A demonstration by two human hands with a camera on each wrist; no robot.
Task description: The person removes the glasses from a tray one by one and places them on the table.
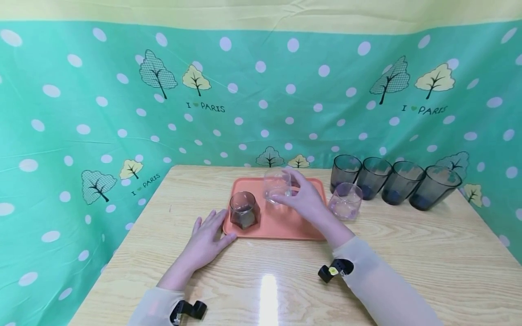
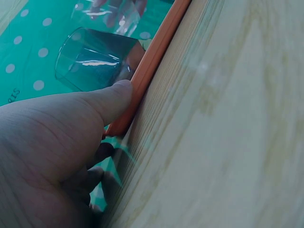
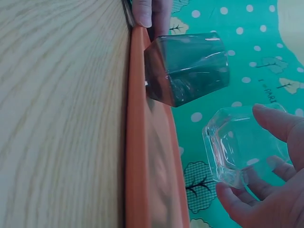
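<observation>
My right hand [image 1: 303, 197] grips a clear, faceted drinking glass [image 1: 274, 185] above the back of the orange tray [image 1: 281, 228]. In the right wrist view, the thumb and fingers lie around that glass [image 3: 242, 142], which looks lifted clear of the tray. A smoky-grey faceted glass [image 1: 243, 210] stands at the tray's left end. My left hand [image 1: 205, 242] rests against the tray's left front corner with fingers spread, the thumb on the near rim. In the left wrist view, the thumb [image 2: 116, 99] touches the rim beside the grey glass [image 2: 97, 59].
Right of the tray stands another clear glass [image 1: 345, 203]. Several tall dark-grey tumblers [image 1: 369, 179] form a row at the back right of the wooden table [image 1: 253, 258]. A green dotted curtain [image 1: 261, 90] hangs behind the table.
</observation>
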